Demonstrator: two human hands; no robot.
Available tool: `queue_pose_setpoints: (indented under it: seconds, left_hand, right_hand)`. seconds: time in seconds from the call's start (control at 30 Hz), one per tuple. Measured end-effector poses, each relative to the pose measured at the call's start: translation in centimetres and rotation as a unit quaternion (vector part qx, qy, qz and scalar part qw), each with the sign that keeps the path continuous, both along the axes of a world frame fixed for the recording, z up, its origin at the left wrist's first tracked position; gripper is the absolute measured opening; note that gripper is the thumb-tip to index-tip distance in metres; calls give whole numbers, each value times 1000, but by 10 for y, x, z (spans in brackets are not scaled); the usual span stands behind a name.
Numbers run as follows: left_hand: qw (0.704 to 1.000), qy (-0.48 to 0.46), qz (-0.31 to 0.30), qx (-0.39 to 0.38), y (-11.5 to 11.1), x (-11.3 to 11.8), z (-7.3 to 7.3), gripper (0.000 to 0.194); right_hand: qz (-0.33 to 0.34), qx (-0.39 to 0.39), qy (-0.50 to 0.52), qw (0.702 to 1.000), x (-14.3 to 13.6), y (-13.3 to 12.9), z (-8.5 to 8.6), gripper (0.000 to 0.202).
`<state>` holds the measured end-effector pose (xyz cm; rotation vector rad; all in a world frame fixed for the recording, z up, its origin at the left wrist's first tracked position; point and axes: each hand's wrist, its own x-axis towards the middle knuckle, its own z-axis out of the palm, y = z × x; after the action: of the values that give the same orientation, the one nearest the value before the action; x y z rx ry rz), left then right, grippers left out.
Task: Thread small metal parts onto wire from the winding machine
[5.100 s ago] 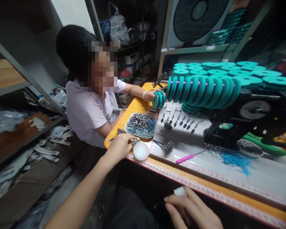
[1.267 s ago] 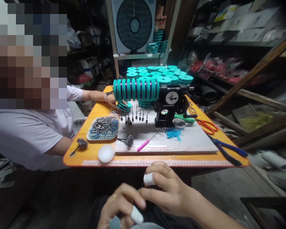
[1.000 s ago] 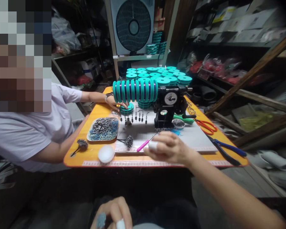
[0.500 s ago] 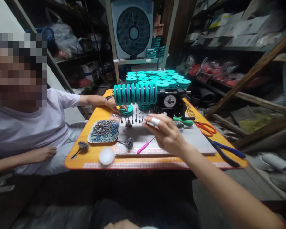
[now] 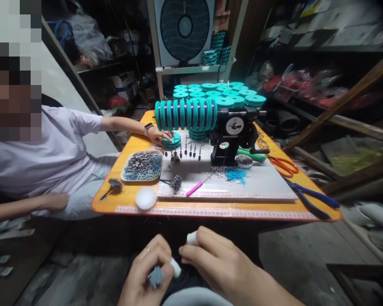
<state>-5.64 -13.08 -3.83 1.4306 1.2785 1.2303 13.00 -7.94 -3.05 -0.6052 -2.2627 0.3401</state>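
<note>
Both of my hands are low in front of the table edge, close together. My left hand [image 5: 148,270] is closed round a bundle of thin blue-grey strips [image 5: 155,277], whose ends show from the fist; white wrap covers a fingertip. Just to its right, my right hand [image 5: 221,259] is pinched, with white wrap on one finger. What its fingertips hold, if anything, is too small to make out. Below the hands shows the pale rim of a container [image 5: 196,295]. Above, on the table, a black winding machine [image 5: 225,142] carries a row of teal spools [image 5: 185,114].
A square tray [image 5: 124,175] of grey weights and blue pieces, a white round lid [image 5: 146,198], a pink-handled hook tool [image 5: 195,188], blue strips [image 5: 238,175], orange scissors [image 5: 284,165] and pliers [image 5: 315,195] lie about. At left, a person's hand [image 5: 159,135] touches teal spools [image 5: 171,140].
My right hand has come back from over the white board to beside my left hand. My left hand has risen further into view. The view has shifted slightly.
</note>
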Motion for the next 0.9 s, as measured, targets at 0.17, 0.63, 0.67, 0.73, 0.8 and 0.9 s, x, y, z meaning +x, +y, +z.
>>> queue_pose_setpoints:
  seconds: [0.17,0.63,0.67,0.73,0.8,0.9]
  left_hand:
    - [989,-82,-68,-98,8,3,-1,38]
    - [998,-20,53,-28,6,18,-2,21]
    - [995,-44,70,-49,5,18,-3,18]
    - [985,-113,79,-104,2,17,-5,21]
    - [970,-192,39,-145,1,16,-7,30]
    - [938,-305,-49,-157,3,17,-10,27]
  right_hand:
    - [-29,-75,23,997,5,-4,-1,17]
    - [-82,-97,95,987,11,-7,-3,16]
    - [-87,-94,100,987,12,-7,-2,16]
    - [-93,-88,110,986,11,-8,-1,15]
    - [-94,-101,121,983,11,-9,-2,15]
    - [-94,-148,146,974,9,-10,-5,12]
